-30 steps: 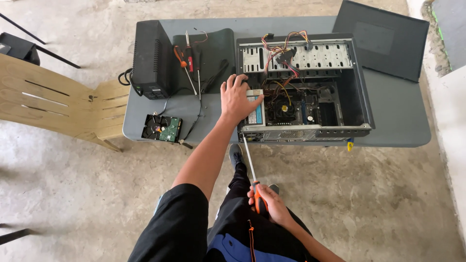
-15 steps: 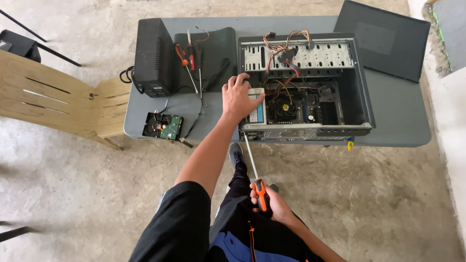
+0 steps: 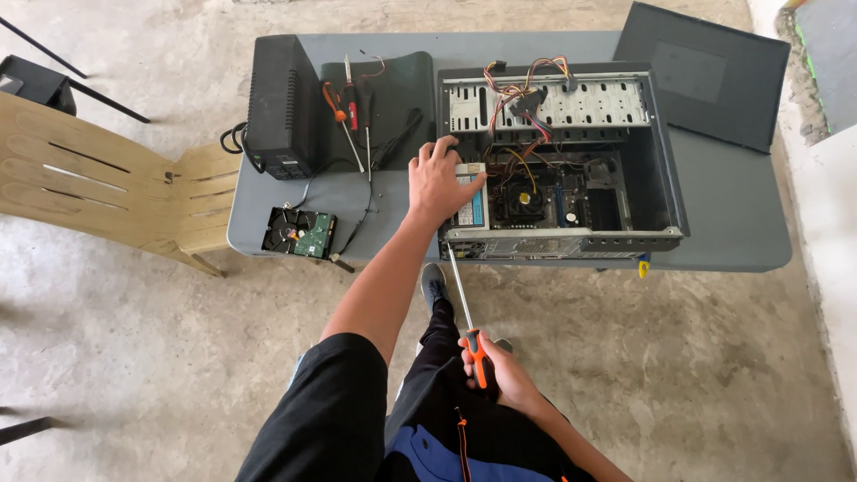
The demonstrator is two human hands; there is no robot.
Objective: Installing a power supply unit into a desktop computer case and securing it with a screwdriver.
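The long screwdriver with the orange-and-black handle point(image 3: 466, 308) was in your right hand point(image 3: 500, 375), fingers clenched around the grip low in front of your lap, below the near edge of the worktop. Its long axis ran steeply up and away from you, leaning a little left, and the thin steel shaft pointed at the rear panel of the open grey metal computer case point(image 3: 562, 152); the tip sat at or just beside the case's near left corner, though you could not tell from this view whether it was seated in a screw.

Your left hand point(image 3: 444, 183) lay spread on the boxy silver power supply point(image 3: 471, 201) at that same corner, palm down, fingers pressing rather than gripping. By my judgement you were at the step of working a fastener on the back of the case while steadying the unit; the next move called for keeping the shaft in line with the screw.

Further out on the grey worktop point(image 3: 732, 223) lay a bare hard drive point(image 3: 299, 234), a black backup power box point(image 3: 281, 107), spare screwdrivers on a dark mat point(image 3: 393, 89), and the detached dark side panel point(image 3: 705, 71). A tan plastic chair point(image 3: 107, 187) stood to the left.
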